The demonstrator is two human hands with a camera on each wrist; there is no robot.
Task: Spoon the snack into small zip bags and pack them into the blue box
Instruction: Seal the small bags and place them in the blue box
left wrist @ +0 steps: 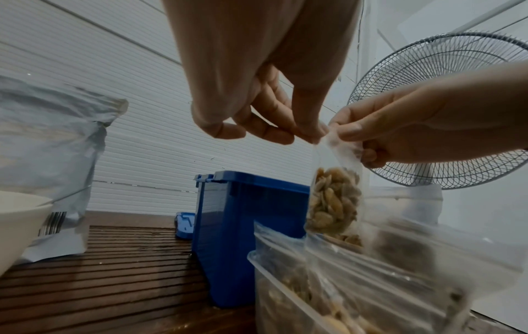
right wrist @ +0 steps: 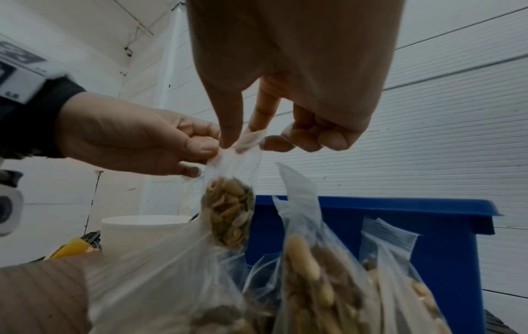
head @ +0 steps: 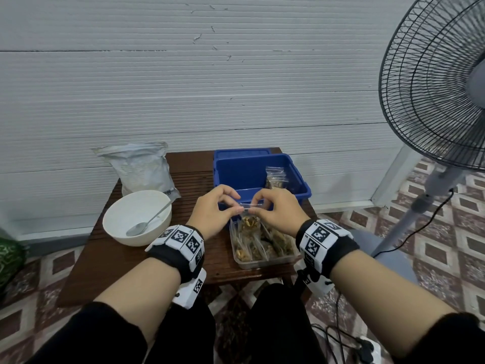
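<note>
Both hands meet over the bench (head: 110, 261), the left hand (head: 214, 206) and right hand (head: 278, 210) each pinching the top strip of one small zip bag (head: 250, 218) between thumb and forefinger, the other fingers curled loosely. That bag hangs upright from the pinch, its lower half filled with tan snack pieces (left wrist: 334, 201), above the clear plastic tray (head: 265, 262) and just in front of the blue box (head: 258, 174).

A standing fan (head: 438, 90) fills the right side, on the tiled floor. On the brown slatted bench, a silver foil pouch (head: 143, 168) stands at the far left against the wall. The blue box sits at the far middle, open, with filled zip bags (head: 275, 177) standing at its right end and a blue lid (head: 241, 153) behind it. A white bowl (head: 136, 219) sits at the near left with a metal spoon (head: 148, 222) resting inside. The clear tray at the near right holds several more filled bags (right wrist: 320, 282).
</note>
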